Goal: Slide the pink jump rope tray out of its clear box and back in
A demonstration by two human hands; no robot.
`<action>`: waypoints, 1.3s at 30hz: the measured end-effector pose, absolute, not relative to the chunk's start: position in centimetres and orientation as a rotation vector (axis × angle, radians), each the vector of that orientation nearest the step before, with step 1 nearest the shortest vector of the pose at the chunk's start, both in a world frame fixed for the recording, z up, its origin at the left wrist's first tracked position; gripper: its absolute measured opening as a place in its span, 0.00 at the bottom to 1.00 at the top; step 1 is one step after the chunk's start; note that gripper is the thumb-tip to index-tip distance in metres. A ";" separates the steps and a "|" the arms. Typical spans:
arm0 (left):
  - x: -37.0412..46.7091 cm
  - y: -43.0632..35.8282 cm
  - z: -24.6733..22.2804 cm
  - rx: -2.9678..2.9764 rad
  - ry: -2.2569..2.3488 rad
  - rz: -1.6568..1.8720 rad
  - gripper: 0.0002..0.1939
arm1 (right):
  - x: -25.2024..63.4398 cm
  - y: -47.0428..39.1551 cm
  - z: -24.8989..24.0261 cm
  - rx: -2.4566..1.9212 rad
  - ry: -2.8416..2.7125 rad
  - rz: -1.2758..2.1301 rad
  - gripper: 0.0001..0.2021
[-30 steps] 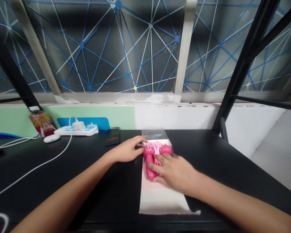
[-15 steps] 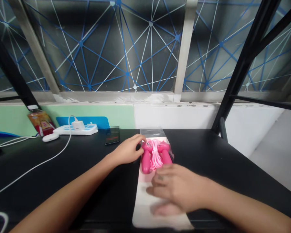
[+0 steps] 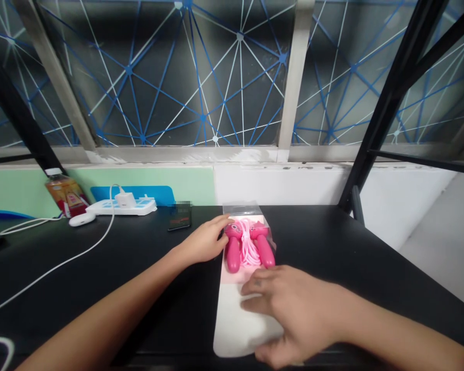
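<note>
A pink skipping rope (image 3: 250,245), its cord bundled between two thick handles, lies on a card (image 3: 235,319) inside what looks like a clear plastic bag (image 3: 243,208). The card is pink higher up and white toward me. My left hand (image 3: 205,239) is at the package's upper left edge, fingertips by the left handle's head, thumb apart from the fingers. Spread over the white lower part, my right hand (image 3: 294,309) has its fingers apart and its thumb low near the desk's front edge. Its palm is hidden, and nothing shows in its grip.
The package lies on a black desk (image 3: 325,257). At the left are a drink bottle (image 3: 67,193), a white power strip (image 3: 139,207) with a charger, a white cable (image 3: 77,256) and a white oval object (image 3: 82,219). A dark phone (image 3: 180,219) lies behind my left hand.
My right hand has spread its fingers and shifted slightly right and toward me. The rope's handles and the card's lower end have moved slightly away from me. My left hand stays nearly still.
</note>
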State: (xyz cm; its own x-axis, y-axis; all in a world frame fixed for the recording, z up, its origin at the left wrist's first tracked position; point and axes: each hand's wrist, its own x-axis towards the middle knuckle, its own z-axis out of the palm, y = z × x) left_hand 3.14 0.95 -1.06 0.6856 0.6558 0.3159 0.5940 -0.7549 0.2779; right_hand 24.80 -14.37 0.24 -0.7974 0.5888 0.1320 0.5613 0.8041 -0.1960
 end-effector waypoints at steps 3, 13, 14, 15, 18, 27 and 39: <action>3.2 0.8 -0.9 2.723 1.000 0.634 0.23 | 24.8 -14.7 0.7 -0.955 -2.796 0.229 0.25; 3.2 0.7 -1.2 2.618 0.942 0.648 0.25 | 25.7 -13.5 0.3 -1.052 -2.782 0.373 0.36; 3.2 0.7 -1.2 2.615 0.932 0.653 0.25 | 26.0 -13.3 0.3 -1.063 -2.788 0.393 0.40; 3.2 0.7 -1.2 2.611 0.923 0.659 0.25 | 26.2 -13.1 0.2 -1.074 -2.794 0.412 0.42; 3.2 0.4 -1.0 2.583 0.893 0.673 0.24 | 26.8 -12.4 0.0 -1.112 -2.786 0.449 0.46; 3.2 0.0 -0.6 2.663 0.891 0.695 0.20 | 26.5 -12.0 -0.2 -1.092 -2.785 0.486 0.43; 3.4 0.2 -0.5 2.641 0.890 0.723 0.17 | 25.9 -12.4 0.1 -1.135 -2.589 0.432 0.26</action>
State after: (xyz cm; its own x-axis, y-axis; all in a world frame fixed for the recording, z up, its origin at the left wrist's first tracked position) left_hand 3.42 0.22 -0.51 0.6880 0.6226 0.3728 0.4922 -0.7779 0.3907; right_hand 25.91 -12.41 0.08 -0.6516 0.7466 0.1342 0.6626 0.6463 -0.3785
